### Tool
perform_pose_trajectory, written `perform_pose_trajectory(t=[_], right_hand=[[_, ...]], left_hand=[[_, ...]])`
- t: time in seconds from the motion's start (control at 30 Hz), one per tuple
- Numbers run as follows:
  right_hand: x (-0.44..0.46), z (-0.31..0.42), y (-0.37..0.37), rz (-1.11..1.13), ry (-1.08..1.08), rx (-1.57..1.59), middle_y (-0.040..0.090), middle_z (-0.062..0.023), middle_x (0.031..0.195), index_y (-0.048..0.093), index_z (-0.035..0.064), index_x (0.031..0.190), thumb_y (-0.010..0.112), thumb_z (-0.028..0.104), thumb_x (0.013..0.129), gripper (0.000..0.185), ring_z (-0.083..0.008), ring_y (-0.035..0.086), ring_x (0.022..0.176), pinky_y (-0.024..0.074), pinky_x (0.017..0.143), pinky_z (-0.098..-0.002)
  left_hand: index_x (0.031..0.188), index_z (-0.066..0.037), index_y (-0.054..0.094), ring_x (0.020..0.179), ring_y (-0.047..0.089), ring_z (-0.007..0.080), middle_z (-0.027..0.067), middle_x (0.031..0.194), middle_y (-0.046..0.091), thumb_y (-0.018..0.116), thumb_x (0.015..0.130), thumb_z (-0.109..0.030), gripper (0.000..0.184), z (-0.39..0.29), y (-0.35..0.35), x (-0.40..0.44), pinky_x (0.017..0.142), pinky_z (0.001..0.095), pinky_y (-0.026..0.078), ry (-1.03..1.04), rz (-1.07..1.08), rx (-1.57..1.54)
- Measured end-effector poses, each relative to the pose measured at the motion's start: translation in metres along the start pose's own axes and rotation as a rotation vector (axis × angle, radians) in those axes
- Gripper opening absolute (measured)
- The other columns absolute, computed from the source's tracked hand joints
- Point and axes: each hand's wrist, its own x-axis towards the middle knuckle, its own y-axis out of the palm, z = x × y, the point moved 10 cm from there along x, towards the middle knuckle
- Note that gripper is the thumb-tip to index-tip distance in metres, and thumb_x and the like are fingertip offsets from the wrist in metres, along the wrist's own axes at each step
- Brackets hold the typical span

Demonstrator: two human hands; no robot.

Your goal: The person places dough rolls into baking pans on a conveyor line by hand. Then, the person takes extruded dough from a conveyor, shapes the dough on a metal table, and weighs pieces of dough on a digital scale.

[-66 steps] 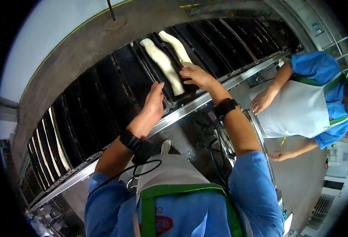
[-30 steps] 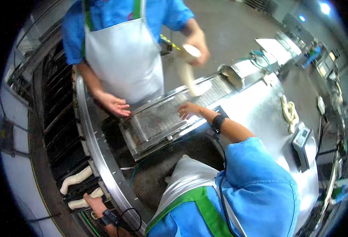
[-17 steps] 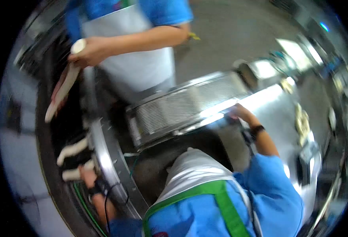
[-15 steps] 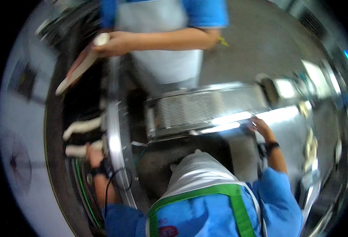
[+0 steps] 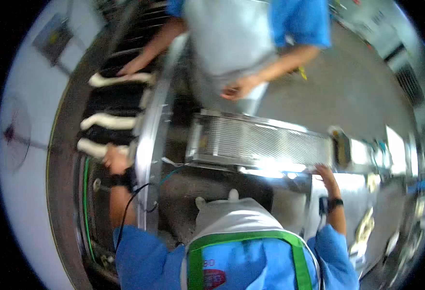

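My left hand [image 5: 117,160] is at the near strip of pale dough [image 5: 91,147], its fingers closed around the strip's inner part. That strip lies crosswise on a dark slatted conveyor [image 5: 111,100] to my left. A second dough strip [image 5: 108,121] lies just beyond it, slightly bent. My right hand [image 5: 325,174] holds nothing that I can see. Its fingers are stretched out near the right end of a metal conveyor with a ribbed mesh belt [image 5: 265,145], by its front edge.
Across from me a person in an apron [image 5: 227,38] has one hand on a third dough strip [image 5: 120,79]; their other hand hangs before the apron. More dough [image 5: 364,227] lies on the metal table [image 5: 338,193] at right. A dark cable [image 5: 125,208] runs beside my left wrist.
The person opposite has laid the dough strip they held onto the dark conveyor. My view has shifted. My left hand stays at the near strip, and my right hand stays by the mesh conveyor.
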Motion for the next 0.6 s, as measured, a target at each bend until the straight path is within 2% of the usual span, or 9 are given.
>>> perform_pose_trajectory(t=[0.07,0.1,0.13,0.2,0.27,0.33,0.4,0.57,0.6], right_hand=[[0.015,-0.013,-0.028,-0.257,0.046,-0.081,0.053,-0.0071,0.090,0.048,0.0043,0.098,0.046,0.032,0.075,0.037,-0.0191,0.048,0.086,0.0394,0.068,-0.0343],[0.022,0.000,-0.025,-0.229,0.140,-0.272,0.054,-0.0063,0.087,0.049,0.0036,0.097,0.046,0.034,0.075,0.038,-0.0189,0.049,0.085,0.0404,0.067,-0.0329],[0.040,0.013,-0.027,-0.186,-0.126,-0.293,0.054,-0.0065,0.085,0.049,0.0024,0.096,0.045,0.031,0.076,0.035,-0.0187,0.050,0.082,0.0427,0.062,-0.0309],[0.062,0.001,-0.047,-0.262,-0.050,-0.118,0.054,-0.0075,0.081,0.048,0.0004,0.097,0.047,0.019,0.075,0.029,-0.0171,0.054,0.068,0.0456,0.054,-0.0255],[0.063,0.001,-0.057,-0.339,0.035,0.021,0.054,-0.0086,0.079,0.048,-0.0011,0.096,0.049,0.014,0.074,0.027,-0.0162,0.055,0.063,0.0461,0.051,-0.0238],[0.059,0.005,-0.063,-0.403,0.054,0.137,0.054,-0.0090,0.079,0.048,-0.0018,0.095,0.049,0.014,0.074,0.027,-0.0163,0.055,0.064,0.0459,0.049,-0.0242],[0.055,0.002,-0.091,-0.613,0.115,-0.015,0.055,-0.0094,0.075,0.051,-0.0025,0.089,0.049,0.016,0.074,0.024,-0.0172,0.054,0.062,0.0446,0.046,-0.0272],[0.170,-0.025,-0.154,-0.966,0.036,-1.126,0.053,-0.0151,0.085,0.052,0.0049,0.094,0.042,0.038,0.075,0.039,-0.0266,0.052,0.077,0.0402,0.060,-0.0376],[0.114,-0.003,-0.160,-1.108,0.265,-0.597,0.048,-0.0171,0.097,0.046,0.0001,0.101,0.046,0.048,0.070,0.057,-0.0287,0.049,0.086,0.0396,0.070,-0.0372]], left_hand=[[0.109,0.003,0.038,0.083,0.049,0.0229,0.0166,0.099,0.048,0.045,0.072,-0.022,0.045,0.000,0.093,0.050,0.074,0.0303,0.038,0.732,0.033,0.813],[0.109,0.003,0.038,0.084,0.049,0.0230,0.0166,0.099,0.047,0.045,0.073,-0.022,0.045,0.000,0.094,0.054,0.074,0.0304,0.038,0.691,0.022,0.714],[0.109,0.003,0.038,0.084,0.049,0.0230,0.0165,0.099,0.047,0.045,0.073,-0.022,0.044,0.002,0.084,0.053,0.074,0.0305,0.038,0.532,0.050,0.434],[0.109,0.003,0.038,0.084,0.049,0.0230,0.0165,0.099,0.047,0.044,0.073,-0.022,0.044,0.003,0.087,0.054,0.075,0.0308,0.038,0.280,0.125,-0.156],[0.109,0.002,0.038,0.085,0.048,0.0231,0.0164,0.099,0.047,0.044,0.073,-0.022,0.043,-0.007,0.089,0.040,0.075,0.0310,0.038,0.216,0.169,-0.390],[0.109,0.002,0.038,0.085,0.048,0.0231,0.0164,0.099,0.047,0.044,0.074,-0.022,0.043,-0.024,0.088,0.026,0.075,0.0312,0.038,0.254,0.202,-0.439],[0.109,0.002,0.038,0.085,0.048,0.0231,0.0163,0.099,0.047,0.044,0.074,-0.021,0.042,-0.043,0.086,0.012,0.075,0.0315,0.038,0.310,0.229,-0.441],[0.108,0.002,0.039,0.086,0.047,0.0233,0.0162,0.100,0.047,0.043,0.074,-0.021,0.041,-0.133,0.093,-0.038,0.076,0.0321,0.037,0.524,0.304,-0.448],[0.108,0.002,0.039,0.087,0.047,0.0233,0.0162,0.100,0.047,0.043,0.075,-0.021,0.041,-0.156,0.093,-0.052,0.076,0.0322,0.037,0.563,0.325,-0.446]])
